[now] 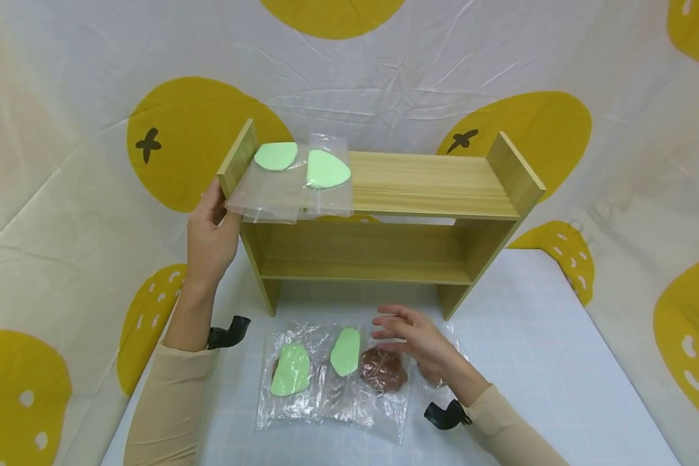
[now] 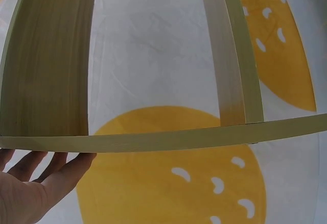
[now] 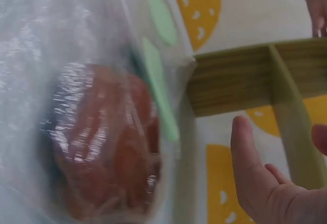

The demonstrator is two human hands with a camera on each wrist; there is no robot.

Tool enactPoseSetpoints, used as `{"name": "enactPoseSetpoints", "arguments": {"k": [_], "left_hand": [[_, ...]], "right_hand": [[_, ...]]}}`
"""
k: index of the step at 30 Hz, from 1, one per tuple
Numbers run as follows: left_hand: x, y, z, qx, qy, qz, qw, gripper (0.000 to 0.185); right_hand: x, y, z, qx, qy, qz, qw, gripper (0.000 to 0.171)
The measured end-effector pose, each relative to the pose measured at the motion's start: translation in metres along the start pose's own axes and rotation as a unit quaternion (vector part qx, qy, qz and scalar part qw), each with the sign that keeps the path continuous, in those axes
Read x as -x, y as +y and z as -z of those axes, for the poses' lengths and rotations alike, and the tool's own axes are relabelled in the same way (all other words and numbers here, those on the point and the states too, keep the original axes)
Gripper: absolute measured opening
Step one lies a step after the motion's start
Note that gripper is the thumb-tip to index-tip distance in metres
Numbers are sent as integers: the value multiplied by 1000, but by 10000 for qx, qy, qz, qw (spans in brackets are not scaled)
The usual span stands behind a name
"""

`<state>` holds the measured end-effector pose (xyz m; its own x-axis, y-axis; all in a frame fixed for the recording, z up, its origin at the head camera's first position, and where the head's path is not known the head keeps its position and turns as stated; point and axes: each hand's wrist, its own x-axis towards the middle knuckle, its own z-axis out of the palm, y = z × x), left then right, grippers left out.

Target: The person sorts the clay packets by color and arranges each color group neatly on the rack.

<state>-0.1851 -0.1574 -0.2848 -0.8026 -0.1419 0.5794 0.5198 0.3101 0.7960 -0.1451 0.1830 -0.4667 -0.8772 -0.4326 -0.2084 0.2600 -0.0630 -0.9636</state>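
My left hand rests at the upper left side panel of a small wooden shelf unit. In the left wrist view its fingers touch the panel's outer face. Two clear bags with light green flat pieces lie on the top board beside it, hanging over the front edge. My right hand hovers with spread fingers over clear bags on the table, holding nothing. One bag holds a brown lump, seen close up as a wrapped brown piece in the right wrist view.
Bags with green pieces lie in front of the shelf unit, and another brown one is partly hidden under my right hand. The right side panel rises above the top board. A yellow-patterned cloth hangs behind the white table.
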Motion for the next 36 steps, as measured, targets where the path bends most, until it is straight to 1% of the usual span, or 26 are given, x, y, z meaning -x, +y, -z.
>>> {"name": "enactPoseSetpoints", "arguments": {"k": [3,7,11,17,20,25,29,32,36], "left_hand": [[0,0,0,25,5,13,10000,45],[0,-1,-1,39,29,-20,10000,44],[-1,-2,-1,25,55,-27,10000,44],[0,-3,-1,35,72,-5,10000,45],[0,-3,-1,22,75,0,10000,45],[0,-3,-1,32,78,5,10000,45],[0,-3,-1,15,57,-4,10000,45],[-1,-3,-1,11,49,-15,10000,45],[-1,-3,-1,25,60,-23,10000,44]], "right_hand": [[-2,10,0,-68,-99,-332,9994,60],[-2,18,-1,-300,-213,-754,9965,63],[-3,23,-3,-444,-319,-947,9940,66],[-5,29,-7,-376,-537,-1100,9918,69],[-7,33,-9,-357,-602,-1129,9911,71],[-10,37,-10,-234,-574,-1118,9918,72],[-11,39,-10,-32,-471,-975,9941,70],[-13,40,-12,110,-374,-784,9962,67],[-17,43,-16,130,-282,-531,9981,63]]}}
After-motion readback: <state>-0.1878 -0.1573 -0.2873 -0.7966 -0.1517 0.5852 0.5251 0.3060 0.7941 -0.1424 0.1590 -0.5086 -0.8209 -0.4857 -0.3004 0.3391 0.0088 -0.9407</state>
